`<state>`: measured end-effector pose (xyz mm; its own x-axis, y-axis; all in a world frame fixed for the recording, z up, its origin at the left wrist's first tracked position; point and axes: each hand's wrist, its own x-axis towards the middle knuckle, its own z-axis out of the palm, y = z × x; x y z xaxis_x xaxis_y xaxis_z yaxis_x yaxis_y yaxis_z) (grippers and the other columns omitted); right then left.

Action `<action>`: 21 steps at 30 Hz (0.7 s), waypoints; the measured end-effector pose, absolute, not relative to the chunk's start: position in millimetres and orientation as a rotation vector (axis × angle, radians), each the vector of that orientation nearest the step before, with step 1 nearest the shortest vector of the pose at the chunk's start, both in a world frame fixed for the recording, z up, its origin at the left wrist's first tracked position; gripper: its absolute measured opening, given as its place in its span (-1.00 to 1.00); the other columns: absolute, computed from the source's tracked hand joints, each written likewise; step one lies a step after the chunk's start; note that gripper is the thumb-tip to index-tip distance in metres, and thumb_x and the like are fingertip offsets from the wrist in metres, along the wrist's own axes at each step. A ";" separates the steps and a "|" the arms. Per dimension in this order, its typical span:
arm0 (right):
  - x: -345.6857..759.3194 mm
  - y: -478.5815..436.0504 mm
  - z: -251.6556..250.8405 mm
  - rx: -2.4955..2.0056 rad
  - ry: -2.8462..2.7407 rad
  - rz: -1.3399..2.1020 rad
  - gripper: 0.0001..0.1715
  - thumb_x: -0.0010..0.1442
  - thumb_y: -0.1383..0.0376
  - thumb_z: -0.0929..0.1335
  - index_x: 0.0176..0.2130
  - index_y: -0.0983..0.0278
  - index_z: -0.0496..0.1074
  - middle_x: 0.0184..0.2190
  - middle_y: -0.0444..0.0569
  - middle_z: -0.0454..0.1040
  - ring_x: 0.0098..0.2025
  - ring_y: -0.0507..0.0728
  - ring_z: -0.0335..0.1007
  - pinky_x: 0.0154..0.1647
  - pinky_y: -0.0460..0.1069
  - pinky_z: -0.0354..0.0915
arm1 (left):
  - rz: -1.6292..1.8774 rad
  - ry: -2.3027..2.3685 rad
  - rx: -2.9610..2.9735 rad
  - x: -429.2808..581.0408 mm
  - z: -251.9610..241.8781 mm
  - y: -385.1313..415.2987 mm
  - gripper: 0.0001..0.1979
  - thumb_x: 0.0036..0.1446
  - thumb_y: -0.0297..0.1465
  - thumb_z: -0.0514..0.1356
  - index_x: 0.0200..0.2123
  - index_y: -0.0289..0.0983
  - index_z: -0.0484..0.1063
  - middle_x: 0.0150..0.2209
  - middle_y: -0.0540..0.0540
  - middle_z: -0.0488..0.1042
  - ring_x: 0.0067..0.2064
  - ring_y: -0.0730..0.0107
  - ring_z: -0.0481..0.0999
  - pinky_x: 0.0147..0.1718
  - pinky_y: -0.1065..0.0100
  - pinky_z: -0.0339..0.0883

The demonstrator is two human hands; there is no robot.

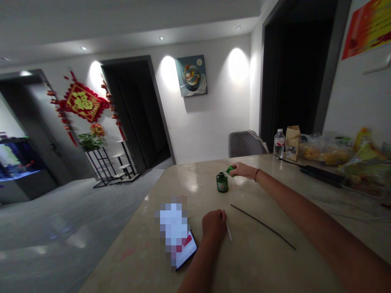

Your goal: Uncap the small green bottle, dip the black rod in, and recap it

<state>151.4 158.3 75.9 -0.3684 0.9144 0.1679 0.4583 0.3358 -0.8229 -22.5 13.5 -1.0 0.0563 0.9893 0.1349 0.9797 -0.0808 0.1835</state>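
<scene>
A small dark green bottle (222,184) stands upright on the table, its neck uncovered. Just to the right of the neck, my right hand (242,170) pinches a small bright green piece (230,171); its exact kind is too small to make out. My left hand (214,224) rests closed on the tabletop, nearer to me. A thin white stick (229,232) sticks out at its thumb side, its upper end hidden by the fingers. On the table between my forearms lies a long thin dark stick (262,224).
A lit phone (187,252), partly blurred out, lies left of my left hand. Along the right side of the table (171,183) are a water bottle (279,142), a paper bag (292,142), plastic-wrapped food (326,151) and a black elongated object (320,175). A grey chair (246,143) stands behind.
</scene>
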 end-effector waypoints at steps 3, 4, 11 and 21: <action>130.3 171.0 78.1 -1.156 -1.799 0.756 -0.69 -0.17 0.38 0.35 -0.31 0.38 0.38 -0.37 -0.04 0.46 -0.36 0.01 0.34 -0.30 -0.09 0.25 | 0.347 2.106 2.261 -22.6 -1.6 13.7 -0.54 0.17 -0.23 -0.21 -0.35 -0.24 0.45 -0.33 -0.13 0.49 -0.28 0.34 0.45 -0.37 0.39 0.13; 124.6 174.7 76.1 -1.194 -1.769 0.680 -0.64 -0.19 0.36 0.37 -0.28 0.37 0.37 -0.33 -0.02 0.46 -0.33 0.03 0.34 -0.27 -0.08 0.25 | 0.340 2.109 2.256 -22.5 -1.7 13.6 -0.54 0.17 -0.23 -0.21 -0.34 -0.25 0.45 -0.33 -0.13 0.49 -0.28 0.35 0.45 -0.36 0.39 0.13; 108.1 183.4 64.1 -1.403 -1.925 0.411 -0.61 -0.13 0.29 0.38 -0.22 0.33 0.36 -0.28 -0.02 0.46 -0.30 0.03 0.35 -0.27 -0.11 0.22 | 0.359 2.085 2.214 -22.9 -0.9 13.0 -0.47 0.16 -0.17 -0.24 -0.35 -0.24 0.48 -0.34 -0.15 0.50 -0.30 0.35 0.45 -0.37 0.40 0.13; 109.4 178.4 71.1 -1.512 -2.105 0.345 -0.72 -0.16 0.25 0.39 -0.38 0.34 0.38 -0.39 -0.02 0.45 -0.36 0.05 0.32 -0.39 -0.12 0.18 | 0.411 1.653 2.413 -3.3 3.4 -1.2 -0.56 0.16 -0.18 -0.22 -0.15 -0.07 0.40 -0.27 0.00 0.51 -0.28 0.46 0.43 -0.32 0.48 0.14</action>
